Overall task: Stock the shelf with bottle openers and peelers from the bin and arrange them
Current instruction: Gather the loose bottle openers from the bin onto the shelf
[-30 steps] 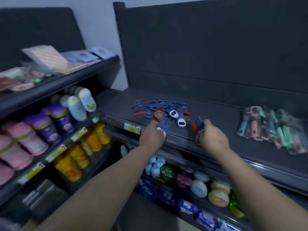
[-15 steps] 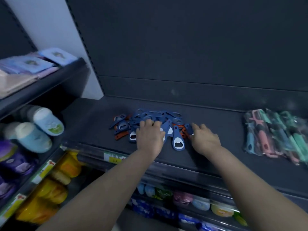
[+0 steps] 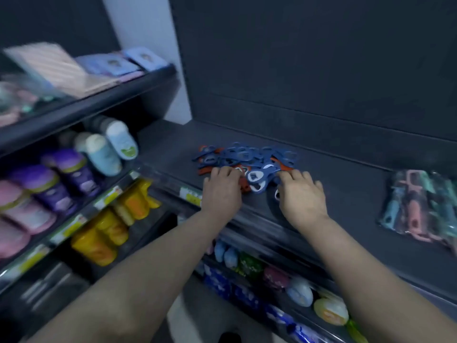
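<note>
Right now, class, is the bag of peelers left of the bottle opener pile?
No, the bag of peelers lies right of the bottle opener pile, apart from it.

Bare shelf (image 3: 351, 184) lay open between the openers (image 3: 247, 155) and the peelers (image 3: 420, 204), and left of the openers as well; the back panel (image 3: 309, 58) walled off the rear.
</note>
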Demonstrator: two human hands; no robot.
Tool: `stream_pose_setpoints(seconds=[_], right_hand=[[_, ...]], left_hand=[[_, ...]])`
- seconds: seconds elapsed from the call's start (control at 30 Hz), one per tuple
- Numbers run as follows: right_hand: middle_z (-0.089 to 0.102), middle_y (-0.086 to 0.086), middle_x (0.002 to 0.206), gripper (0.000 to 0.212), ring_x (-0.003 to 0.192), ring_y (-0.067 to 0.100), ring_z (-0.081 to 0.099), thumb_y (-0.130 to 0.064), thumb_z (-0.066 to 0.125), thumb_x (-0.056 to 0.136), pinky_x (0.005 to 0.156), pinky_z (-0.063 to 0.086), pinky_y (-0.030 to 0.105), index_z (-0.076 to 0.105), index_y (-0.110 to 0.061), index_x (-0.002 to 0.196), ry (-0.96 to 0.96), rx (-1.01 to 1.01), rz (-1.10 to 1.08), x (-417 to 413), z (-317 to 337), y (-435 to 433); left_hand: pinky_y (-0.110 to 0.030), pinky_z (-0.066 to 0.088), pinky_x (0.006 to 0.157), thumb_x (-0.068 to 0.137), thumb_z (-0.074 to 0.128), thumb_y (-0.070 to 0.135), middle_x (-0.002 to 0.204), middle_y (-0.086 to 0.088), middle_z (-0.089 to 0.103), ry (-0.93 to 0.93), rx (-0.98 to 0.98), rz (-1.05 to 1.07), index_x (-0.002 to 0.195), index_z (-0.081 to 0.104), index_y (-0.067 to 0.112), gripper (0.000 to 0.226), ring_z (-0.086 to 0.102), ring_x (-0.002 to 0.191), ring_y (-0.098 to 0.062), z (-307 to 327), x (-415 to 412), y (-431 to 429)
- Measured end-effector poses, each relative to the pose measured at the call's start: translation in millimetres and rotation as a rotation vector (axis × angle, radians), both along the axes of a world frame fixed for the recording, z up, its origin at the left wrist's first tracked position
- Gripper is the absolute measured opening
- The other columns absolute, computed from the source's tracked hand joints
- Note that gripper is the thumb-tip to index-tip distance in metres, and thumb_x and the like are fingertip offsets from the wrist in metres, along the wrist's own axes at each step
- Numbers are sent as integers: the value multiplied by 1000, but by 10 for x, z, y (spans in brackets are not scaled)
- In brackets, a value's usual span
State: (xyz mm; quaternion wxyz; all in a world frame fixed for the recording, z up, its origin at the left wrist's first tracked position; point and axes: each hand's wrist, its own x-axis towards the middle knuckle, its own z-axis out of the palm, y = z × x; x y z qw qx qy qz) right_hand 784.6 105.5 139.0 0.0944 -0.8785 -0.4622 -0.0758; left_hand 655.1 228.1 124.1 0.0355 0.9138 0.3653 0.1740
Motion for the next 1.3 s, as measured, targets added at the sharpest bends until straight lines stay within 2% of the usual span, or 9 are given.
stream_pose_setpoints(seconds=[0.17, 0.3, 0.4, 0.6, 0.77, 0.97, 1.1, 1.2, 1.3], right_hand=[[56, 1, 124, 32, 119, 25, 46, -27, 42, 100, 92, 40, 40, 50, -23, 130, -40, -17, 327, -601, -90, -181], [60, -1, 111, 23, 108, 23, 53, -22, 47, 94, 75, 38, 35, 59, -23, 114, 49, -72, 548, -1226, -240, -266], [61, 1, 110, 24, 104, 23, 56, -18, 46, 94, 71, 39, 33, 61, -24, 113, 111, -104, 713, -1752, -332, -277], [59, -1, 115, 26, 106, 21, 53, -24, 42, 99, 76, 44, 34, 56, -26, 121, 130, -100, 970, -2880, -357, -264], [59, -2, 109, 23, 105, 21, 54, -24, 42, 98, 70, 39, 31, 58, -24, 115, 134, -136, 1120, -3933, -442, -175], [60, 2, 116, 26, 108, 22, 57, -24, 50, 96, 87, 46, 31, 59, -20, 119, 296, -425, 1214, -5094, -846, -29], [60, 0, 89, 11, 91, 21, 60, -12, 52, 91, 74, 40, 30, 59, -19, 88, 375, -635, 1205, -5563, -1121, -34], [62, 0, 106, 14, 99, 19, 57, -17, 53, 92, 72, 30, 21, 63, -20, 101, 328, -779, 1281, -5725, -1278, -69], [63, 7, 116, 16, 104, 24, 57, -20, 55, 89, 73, 32, 23, 62, -19, 103, 250, -919, 1256, -5817, -1426, -59]], left_hand=[[-37, 38, 74, 92, 46, 16, 113, -1, 60, 48, -81, 245, 116, 57, 23, 28, 51, 108, -26, -124, -899, -445], [-38, 52, 80, 88, 50, 20, 108, -6, 66, 29, -284, 472, 108, 58, 23, 22, 61, 104, -30, -289, -1754, -843], [-34, 50, 80, 87, 49, 20, 111, -9, 67, -17, -389, 627, 110, 57, 24, 25, 62, 104, -30, -334, -2422, -1116], [-34, 45, 73, 92, 48, 20, 104, -11, 67, -107, -332, 870, 108, 58, 18, 19, 62, 100, -33, -352, -3739, -1469], [-35, 51, 83, 93, 46, 19, 110, -9, 69, -132, -340, 1095, 119, 59, 22, 29, 63, 103, -29, -463, -4923, -1663], [-28, 49, 86, 86, 61, 17, 109, -7, 68, 23, -693, 1060, 106, 69, 14, 22, 63, 103, -26, -813, -6150, -1851], [-28, 47, 86, 83, 68, 28, 111, -3, 66, 99, -825, 1034, 105, 69, 17, 24, 60, 102, -22, -1052, -6634, -1945], [-26, 44, 79, 82, 69, 28, 111, -4, 65, 77, -941, 984, 101, 65, 16, 23, 59, 97, -20, -1204, -6776, -1986], [-24, 44, 78, 82, 69, 36, 99, 0, 67, 94, -976, 918, 89, 63, 18, 20, 59, 89, -15, -1366, -6765, -1991]])
